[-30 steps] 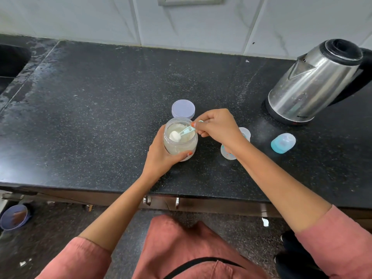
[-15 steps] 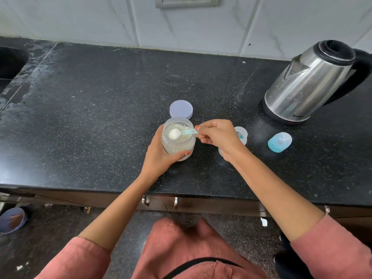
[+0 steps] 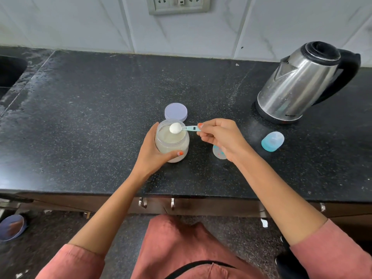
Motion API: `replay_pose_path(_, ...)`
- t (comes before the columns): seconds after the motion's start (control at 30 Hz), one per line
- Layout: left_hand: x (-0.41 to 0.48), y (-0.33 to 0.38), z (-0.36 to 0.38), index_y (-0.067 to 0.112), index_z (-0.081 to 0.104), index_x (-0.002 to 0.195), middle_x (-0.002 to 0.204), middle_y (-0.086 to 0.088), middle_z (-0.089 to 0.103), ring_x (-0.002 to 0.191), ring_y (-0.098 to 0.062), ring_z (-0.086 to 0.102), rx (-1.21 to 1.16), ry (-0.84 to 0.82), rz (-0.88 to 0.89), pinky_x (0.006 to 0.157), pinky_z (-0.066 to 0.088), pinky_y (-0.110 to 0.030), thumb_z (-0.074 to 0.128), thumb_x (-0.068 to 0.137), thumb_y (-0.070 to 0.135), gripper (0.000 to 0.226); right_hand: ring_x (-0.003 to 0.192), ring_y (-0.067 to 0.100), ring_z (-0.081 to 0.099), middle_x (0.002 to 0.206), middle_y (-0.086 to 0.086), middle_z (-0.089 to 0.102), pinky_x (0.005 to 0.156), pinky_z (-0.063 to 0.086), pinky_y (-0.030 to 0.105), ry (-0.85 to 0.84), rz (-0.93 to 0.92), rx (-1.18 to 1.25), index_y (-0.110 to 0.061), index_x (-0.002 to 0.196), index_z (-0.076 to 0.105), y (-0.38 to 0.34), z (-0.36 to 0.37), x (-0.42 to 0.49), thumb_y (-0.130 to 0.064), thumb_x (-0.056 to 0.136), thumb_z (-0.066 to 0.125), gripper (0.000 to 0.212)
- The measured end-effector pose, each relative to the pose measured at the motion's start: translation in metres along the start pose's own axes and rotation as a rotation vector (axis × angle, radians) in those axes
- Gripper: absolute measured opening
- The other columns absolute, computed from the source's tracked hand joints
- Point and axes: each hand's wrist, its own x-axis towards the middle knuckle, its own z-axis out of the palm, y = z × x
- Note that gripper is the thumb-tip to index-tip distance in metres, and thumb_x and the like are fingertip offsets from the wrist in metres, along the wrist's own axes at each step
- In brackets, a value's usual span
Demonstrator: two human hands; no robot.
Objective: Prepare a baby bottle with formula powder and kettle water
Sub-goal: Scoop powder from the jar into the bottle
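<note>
A clear jar of pale formula powder [image 3: 172, 144] stands open on the black counter [image 3: 90, 121], and my left hand [image 3: 153, 152] grips its side. My right hand [image 3: 221, 137] pinches the handle of a small teal scoop [image 3: 186, 128]. The scoop's bowl, heaped with white powder, hovers over the jar's mouth. The baby bottle [image 3: 218, 152] stands just right of the jar, mostly hidden under my right hand. Its blue cap [image 3: 272, 141] lies on the counter further right. A steel kettle [image 3: 302, 85] with a black handle sits at the back right.
The jar's lilac lid [image 3: 175, 111] lies flat just behind the jar. A sink edge [image 3: 10, 71] shows at the far left. A wall socket [image 3: 178, 4] is set in the tiles above. On the floor at lower left is a purple bowl [image 3: 12, 227].
My right hand has lifted the scoop, full of powder, out of the jar to just above its rim. My left hand keeps its hold on the jar.
</note>
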Motion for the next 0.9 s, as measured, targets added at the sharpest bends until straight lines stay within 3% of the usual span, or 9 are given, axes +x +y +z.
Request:
replay_pose_path(0.07, 0.000, 0.000, -0.002, 0.024, 0.028, 0.141, 0.144, 0.005, 0.039, 0.129, -0.006, 0.039, 0.047, 0.022, -0.065, 0.107, 0.033, -0.025, 0.086, 0.059, 0.030, 0.101, 0.062, 0.006, 0.065, 0.066, 0.003, 0.064, 0.054, 0.051, 0.013, 0.003, -0.004, 0.021, -0.007, 0.077, 0.064, -0.004, -0.006, -0.002, -0.005, 0.082, 0.064, 0.006)
replay_pose_path(0.13, 0.000, 0.003, -0.003, 0.022, 0.025, 0.143, 0.147, 0.005, 0.036, 0.130, -0.006, 0.036, 0.057, 0.059, -0.064, 0.106, 0.031, -0.020, 0.085, 0.060, 0.029, 0.103, 0.058, 0.004, 0.066, 0.066, 0.004, 0.064, 0.053, 0.050, 0.012, 0.013, -0.013, 0.036, -0.006, 0.077, 0.065, -0.007, -0.012, -0.005, -0.006, 0.082, 0.065, 0.005)
replay_pose_path(0.23, -0.002, 0.014, -0.003, 0.027, 0.033, 0.139, 0.143, 0.010, 0.041, 0.129, 0.001, 0.037, 0.023, 0.146, 0.005, 0.099, 0.027, -0.007, 0.084, 0.062, 0.033, 0.092, 0.054, 0.001, 0.065, 0.065, 0.003, 0.065, 0.052, 0.049, 0.011, 0.036, -0.040, 0.061, -0.005, 0.079, 0.066, -0.013, -0.025, -0.009, -0.006, 0.082, 0.065, 0.004)
replay_pose_path(0.4, -0.007, 0.041, 0.016, 0.037, 0.045, 0.124, 0.135, 0.010, 0.050, 0.132, -0.006, 0.039, -0.037, 0.214, 0.164, 0.110, 0.029, -0.029, 0.075, 0.070, 0.033, 0.062, 0.056, 0.004, 0.064, 0.050, -0.006, 0.066, 0.055, 0.050, 0.012, 0.085, -0.070, 0.065, -0.009, 0.074, 0.065, -0.017, -0.054, -0.012, -0.008, 0.082, 0.065, 0.009)
replay_pose_path(0.6, -0.007, 0.058, 0.067, 0.033, 0.048, 0.120, 0.126, 0.009, 0.054, 0.124, -0.007, 0.047, -0.118, 0.061, 0.258, 0.107, 0.032, -0.020, 0.073, 0.075, 0.023, 0.052, 0.052, 0.001, 0.063, 0.069, 0.006, 0.067, 0.053, 0.049, 0.011, 0.185, -0.059, 0.151, -0.008, 0.076, 0.065, -0.014, -0.095, -0.015, -0.008, 0.082, 0.065, 0.006)
replay_pose_path(0.8, 0.004, 0.044, 0.114, 0.026, 0.037, 0.133, 0.137, 0.010, 0.043, 0.128, 0.001, 0.038, -0.088, -0.109, 0.081, 0.106, 0.027, -0.016, 0.079, 0.072, 0.022, 0.074, 0.053, 0.001, 0.063, 0.062, 0.001, 0.069, 0.053, 0.049, 0.011, 0.239, -0.056, 0.166, -0.008, 0.076, 0.066, -0.007, -0.118, -0.019, -0.008, 0.082, 0.065, 0.006)
replay_pose_path(0.9, 0.014, 0.035, 0.129, 0.019, 0.030, 0.141, 0.145, 0.005, 0.037, 0.130, -0.002, 0.034, -0.045, -0.133, -0.010, 0.104, 0.026, -0.014, 0.080, 0.070, 0.023, 0.087, 0.053, 0.001, 0.063, 0.069, 0.005, 0.068, 0.053, 0.049, 0.011, 0.250, -0.043, 0.153, -0.008, 0.078, 0.066, -0.002, -0.123, -0.019, -0.009, 0.082, 0.065, 0.004)
